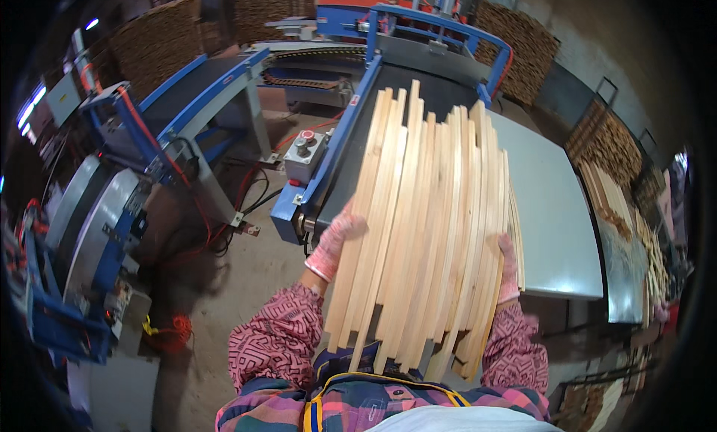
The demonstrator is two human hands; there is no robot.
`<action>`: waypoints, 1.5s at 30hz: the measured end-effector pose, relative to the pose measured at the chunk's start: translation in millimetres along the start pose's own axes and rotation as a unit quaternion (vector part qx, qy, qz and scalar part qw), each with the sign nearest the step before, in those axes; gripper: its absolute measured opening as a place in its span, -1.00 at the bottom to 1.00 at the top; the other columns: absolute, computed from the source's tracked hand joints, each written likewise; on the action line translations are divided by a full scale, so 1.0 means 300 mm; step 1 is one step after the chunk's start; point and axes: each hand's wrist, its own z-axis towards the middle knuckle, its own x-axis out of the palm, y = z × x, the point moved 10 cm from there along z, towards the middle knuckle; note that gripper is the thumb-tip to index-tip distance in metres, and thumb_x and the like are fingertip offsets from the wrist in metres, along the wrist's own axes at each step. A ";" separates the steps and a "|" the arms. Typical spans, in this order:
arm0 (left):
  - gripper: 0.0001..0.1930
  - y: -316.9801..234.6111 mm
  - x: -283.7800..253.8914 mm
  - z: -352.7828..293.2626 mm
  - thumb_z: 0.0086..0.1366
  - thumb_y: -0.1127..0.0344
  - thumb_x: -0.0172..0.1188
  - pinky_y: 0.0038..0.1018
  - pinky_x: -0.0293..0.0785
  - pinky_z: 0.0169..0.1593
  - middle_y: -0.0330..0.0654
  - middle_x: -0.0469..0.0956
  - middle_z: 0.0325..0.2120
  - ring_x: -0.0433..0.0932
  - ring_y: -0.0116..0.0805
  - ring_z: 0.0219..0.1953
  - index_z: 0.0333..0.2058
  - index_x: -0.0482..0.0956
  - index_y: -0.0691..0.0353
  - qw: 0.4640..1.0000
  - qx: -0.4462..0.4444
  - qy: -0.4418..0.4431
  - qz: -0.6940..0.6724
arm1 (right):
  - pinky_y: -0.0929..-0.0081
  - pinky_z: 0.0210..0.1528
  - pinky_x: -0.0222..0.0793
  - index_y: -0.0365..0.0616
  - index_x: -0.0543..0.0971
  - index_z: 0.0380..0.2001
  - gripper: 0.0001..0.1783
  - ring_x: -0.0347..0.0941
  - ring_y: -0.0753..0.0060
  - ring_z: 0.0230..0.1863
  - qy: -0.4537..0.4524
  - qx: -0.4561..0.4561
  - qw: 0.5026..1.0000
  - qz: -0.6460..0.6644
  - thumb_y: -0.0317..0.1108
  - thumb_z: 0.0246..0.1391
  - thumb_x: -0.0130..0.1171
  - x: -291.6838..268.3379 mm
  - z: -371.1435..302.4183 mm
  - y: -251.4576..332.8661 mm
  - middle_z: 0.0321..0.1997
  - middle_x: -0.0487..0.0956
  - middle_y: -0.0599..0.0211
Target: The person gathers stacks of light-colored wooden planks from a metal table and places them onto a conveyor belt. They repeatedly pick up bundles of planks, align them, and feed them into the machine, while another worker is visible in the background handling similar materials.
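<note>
Between my two gloved hands is a wide bundle of pale wooden strips (418, 230), their ends uneven at top and bottom. My left hand (340, 241), in a pink-and-white glove, presses against the bundle's left side, with its fingers partly hidden under the wood. On the right side my right hand (509, 264) grips the outer strips in the same way. The bundle's far end lies over a dark conveyor belt (441, 88) framed in blue; whether it touches the belt I cannot tell. Its near end is close to my body.
A grey metal table (556, 215) adjoins the belt on the right. At the belt's left stands a control box (304, 157) with a red button. Another conveyor (194, 92) and cables (261, 185) lie further left. Stacked wood (515, 51) stands behind.
</note>
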 end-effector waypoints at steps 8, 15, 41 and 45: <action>-0.67 -0.284 -0.308 0.440 0.27 0.09 0.15 -0.23 0.50 0.00 -0.19 0.53 -0.04 0.51 -0.19 -0.03 -0.10 0.57 0.16 0.412 -0.035 -0.144 0.899 | 0.08 0.22 0.32 -0.25 0.53 0.11 -0.21 0.41 0.06 0.25 -0.247 0.082 0.756 -0.601 0.30 0.26 -0.13 -0.339 0.594 0.002 0.14 0.55 0.00; -0.84 -0.029 -0.737 0.545 0.35 0.27 -0.11 -0.29 0.34 0.11 -0.26 0.35 -0.23 0.37 -0.28 -0.05 -0.23 0.46 0.05 0.790 0.127 -0.168 0.576 | 0.13 0.21 0.30 -0.10 0.23 0.39 -0.03 0.49 0.04 0.16 -0.223 0.158 0.624 -0.732 0.45 0.19 -0.19 -0.359 0.659 0.065 0.10 0.56 -0.04; -0.66 -0.086 0.235 0.138 0.14 0.24 0.31 -0.19 0.46 0.05 -0.14 0.60 -0.18 0.52 -0.05 -0.06 -0.09 0.63 0.13 0.532 0.159 0.082 0.828 | 0.07 0.20 0.31 0.25 0.03 0.48 0.01 0.41 -0.01 0.26 -0.236 0.116 0.482 -0.836 0.20 0.02 0.20 -0.149 0.618 0.302 0.27 0.46 0.00; -0.68 -0.292 -0.055 0.018 0.15 0.35 0.30 -0.22 0.48 0.04 -0.09 0.61 -0.19 0.53 -0.10 -0.09 -0.08 0.66 0.15 0.565 0.155 -0.116 0.802 | -0.06 0.19 0.30 0.26 0.02 0.48 -0.02 0.40 -0.12 0.24 -0.235 0.106 0.506 -0.823 0.13 0.03 0.16 -0.301 0.643 0.336 0.26 0.46 -0.04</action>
